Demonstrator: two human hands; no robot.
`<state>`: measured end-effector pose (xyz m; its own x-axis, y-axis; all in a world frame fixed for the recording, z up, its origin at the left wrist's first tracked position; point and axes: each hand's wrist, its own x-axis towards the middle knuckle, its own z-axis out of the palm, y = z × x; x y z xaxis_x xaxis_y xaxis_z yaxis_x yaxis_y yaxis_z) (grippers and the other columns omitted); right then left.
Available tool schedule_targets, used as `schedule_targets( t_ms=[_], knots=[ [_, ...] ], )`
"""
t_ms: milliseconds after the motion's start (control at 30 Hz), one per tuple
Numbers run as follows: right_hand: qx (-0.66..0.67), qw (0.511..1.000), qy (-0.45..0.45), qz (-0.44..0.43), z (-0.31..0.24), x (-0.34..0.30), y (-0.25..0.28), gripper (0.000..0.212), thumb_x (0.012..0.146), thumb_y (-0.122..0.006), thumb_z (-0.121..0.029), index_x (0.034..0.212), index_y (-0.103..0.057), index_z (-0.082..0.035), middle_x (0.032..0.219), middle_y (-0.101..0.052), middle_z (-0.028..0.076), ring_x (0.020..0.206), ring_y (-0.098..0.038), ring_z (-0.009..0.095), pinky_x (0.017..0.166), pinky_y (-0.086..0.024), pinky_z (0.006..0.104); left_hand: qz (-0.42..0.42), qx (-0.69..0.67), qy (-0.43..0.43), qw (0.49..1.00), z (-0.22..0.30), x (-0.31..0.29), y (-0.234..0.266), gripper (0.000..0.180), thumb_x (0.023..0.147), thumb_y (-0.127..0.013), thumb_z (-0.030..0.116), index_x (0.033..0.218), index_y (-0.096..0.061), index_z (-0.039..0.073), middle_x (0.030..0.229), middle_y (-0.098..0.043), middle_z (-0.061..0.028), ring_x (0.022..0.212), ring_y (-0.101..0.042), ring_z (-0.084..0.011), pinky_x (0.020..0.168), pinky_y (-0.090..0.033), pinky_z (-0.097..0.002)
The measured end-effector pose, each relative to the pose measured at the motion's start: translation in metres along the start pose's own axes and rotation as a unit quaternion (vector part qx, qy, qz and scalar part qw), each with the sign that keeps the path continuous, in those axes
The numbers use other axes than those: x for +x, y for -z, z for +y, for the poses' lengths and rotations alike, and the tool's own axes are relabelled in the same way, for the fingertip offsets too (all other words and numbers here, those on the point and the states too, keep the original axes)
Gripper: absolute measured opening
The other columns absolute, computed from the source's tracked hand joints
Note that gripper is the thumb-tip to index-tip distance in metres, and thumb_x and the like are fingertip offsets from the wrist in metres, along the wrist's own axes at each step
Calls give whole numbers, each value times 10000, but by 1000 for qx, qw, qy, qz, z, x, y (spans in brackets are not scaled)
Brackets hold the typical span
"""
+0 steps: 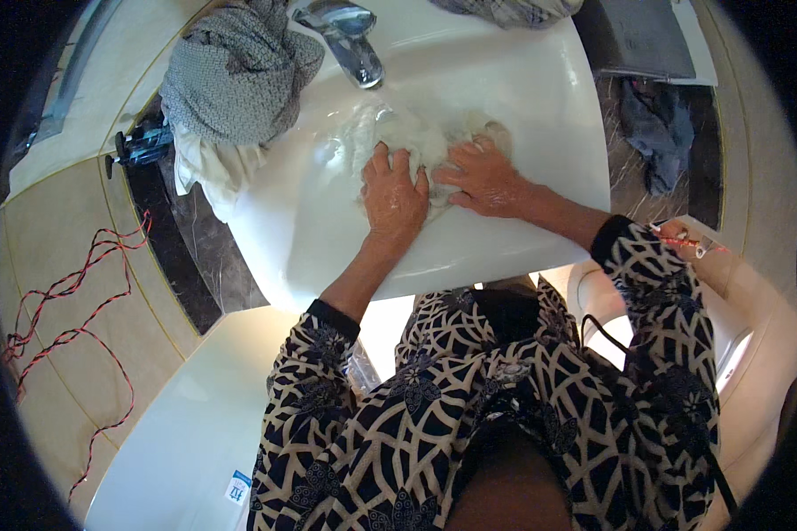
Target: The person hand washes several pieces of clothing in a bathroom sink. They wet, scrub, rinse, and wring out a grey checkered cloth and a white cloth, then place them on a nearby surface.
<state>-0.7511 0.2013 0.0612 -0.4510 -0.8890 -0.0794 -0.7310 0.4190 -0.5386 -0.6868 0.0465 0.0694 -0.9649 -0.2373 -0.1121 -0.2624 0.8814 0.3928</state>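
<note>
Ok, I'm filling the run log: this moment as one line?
left hand: on pale cloth | right hand: same cloth | place: white sink | faucet: beyond hands

Highlights gleam on the sink (pixel 531 88) — edges bend, corners black.

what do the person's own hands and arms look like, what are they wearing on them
The left hand and right hand are bare, with no gloves. The left sleeve and right sleeve are dark, with branching cream bands and dark floral motifs. Both end in plain dark cuffs partway along the forearm, leaving the wrists uncovered.
</note>
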Motion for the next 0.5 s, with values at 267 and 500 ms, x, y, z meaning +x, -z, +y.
schedule_targets(
  t_ms=[267,500],
  knots=[
    [23,992,-50,117,27,44,-20,291,602,-614,-165,876,-533,-113,787,-523,81,795,-501,261,677,-403,375,-46,33,52,997,-13,42,-22,261,674,-572,216,884,-515,72,967,-468,-125,912,-454,-305,706,-420,-398],
    [159,961,-161,157,43,86,-22,321,681,-582,-213,958,-497,-75,843,-552,115,707,-541,258,646,-426,354,25,-126,153,980,-48,73,-37,271,705,-543,237,884,-543,33,918,-520,-151,816,-522,-339,708,-422,-373]
  ],
)
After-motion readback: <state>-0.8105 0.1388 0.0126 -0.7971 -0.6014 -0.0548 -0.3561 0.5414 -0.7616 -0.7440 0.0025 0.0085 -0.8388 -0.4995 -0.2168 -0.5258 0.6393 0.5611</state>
